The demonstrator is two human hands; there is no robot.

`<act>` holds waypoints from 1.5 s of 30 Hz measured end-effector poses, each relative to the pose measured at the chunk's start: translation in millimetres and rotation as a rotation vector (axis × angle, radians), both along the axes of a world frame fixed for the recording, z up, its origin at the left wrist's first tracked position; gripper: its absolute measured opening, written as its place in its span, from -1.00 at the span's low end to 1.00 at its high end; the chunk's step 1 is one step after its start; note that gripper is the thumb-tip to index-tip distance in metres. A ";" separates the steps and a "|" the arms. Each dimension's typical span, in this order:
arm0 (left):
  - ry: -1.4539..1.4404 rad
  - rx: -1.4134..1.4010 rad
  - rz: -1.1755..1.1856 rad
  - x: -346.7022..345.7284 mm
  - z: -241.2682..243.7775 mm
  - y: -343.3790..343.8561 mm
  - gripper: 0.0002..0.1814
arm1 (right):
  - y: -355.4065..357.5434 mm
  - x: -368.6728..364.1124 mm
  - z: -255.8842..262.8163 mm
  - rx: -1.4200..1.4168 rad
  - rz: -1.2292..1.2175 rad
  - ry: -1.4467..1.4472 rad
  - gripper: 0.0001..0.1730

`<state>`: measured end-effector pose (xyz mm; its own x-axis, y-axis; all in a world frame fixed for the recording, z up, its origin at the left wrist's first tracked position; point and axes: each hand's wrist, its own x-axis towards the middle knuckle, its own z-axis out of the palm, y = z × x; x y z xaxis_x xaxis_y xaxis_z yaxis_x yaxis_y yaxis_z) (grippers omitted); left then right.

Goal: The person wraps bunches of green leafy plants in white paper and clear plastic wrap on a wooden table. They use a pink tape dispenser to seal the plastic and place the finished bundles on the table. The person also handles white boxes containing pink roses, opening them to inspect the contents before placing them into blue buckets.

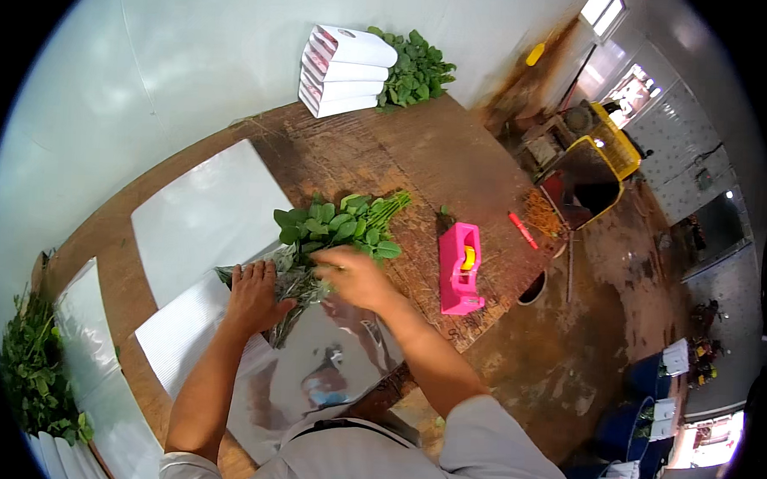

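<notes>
A leafy bunch of cut stems (333, 224) lies on the wooden table, its bare stem ends pointing to the upper right. Its lower part goes into crumpled clear plastic film (294, 300) beside white corrugated wrapping paper (183, 333); any flower heads are hidden. My left hand (252, 298) rests palm down on the wrapping, thumb spread out over the film. Blurred by motion, my right hand (353, 277) is over the lower leaves at the film's edge; whether it pinches anything cannot be made out. Below both hands spreads a glossy clear sheet (313, 371).
A pink tape dispenser (449, 268) with yellow tape stands right of the bunch, near a red marker (523, 230) and orange rubber bands (541, 213). White sheets (211, 213) lie left. Wrapped bunches (352, 71) lean against the back wall; more foliage (38, 366) is far left.
</notes>
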<state>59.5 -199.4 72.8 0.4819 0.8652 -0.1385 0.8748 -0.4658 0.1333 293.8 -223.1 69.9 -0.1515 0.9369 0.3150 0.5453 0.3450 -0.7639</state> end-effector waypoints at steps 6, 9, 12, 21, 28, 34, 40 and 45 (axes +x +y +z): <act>-0.066 0.000 -0.021 0.0 -3.9 2.9 -0.03 | -141.0 211.4 -13.7 -0.110 -1.138 0.555 -0.64; -0.095 0.003 -0.018 -4.2 -1.4 0.9 -0.06 | -139.0 193.5 -13.6 -0.399 -0.943 0.799 -0.66; -0.079 -0.003 -0.019 4.7 4.8 1.1 -0.07 | -142.7 203.3 -9.0 -0.409 -0.967 0.354 -0.65; -0.053 0.020 -0.034 -2.4 -0.6 0.6 -0.07 | -233.6 177.3 -85.9 -0.095 -1.052 0.201 -0.68; -0.032 0.044 -0.021 -9.5 -12.3 3.9 -0.02 | -64.8 -62.1 0.2 -0.223 -0.484 0.536 -0.66; -0.090 0.129 -0.017 -5.2 -6.0 1.3 -0.09 | 24.6 -93.7 -28.4 -0.569 -0.460 -0.083 -0.43; -0.113 0.034 -0.029 -8.5 -10.3 -0.4 -0.08 | -20.8 -94.5 -45.3 -0.662 -0.463 0.258 -0.45; 0.008 -0.116 -0.032 10.4 4.9 5.9 -0.06 | -56.6 -72.3 -132.8 -0.207 -0.500 0.245 -0.43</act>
<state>70.0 -193.5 77.7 0.5072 0.8274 -0.2410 0.8611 -0.4750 0.1814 221.5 -279.7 -62.9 0.3780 0.9216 0.0885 0.4028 -0.0776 -0.9120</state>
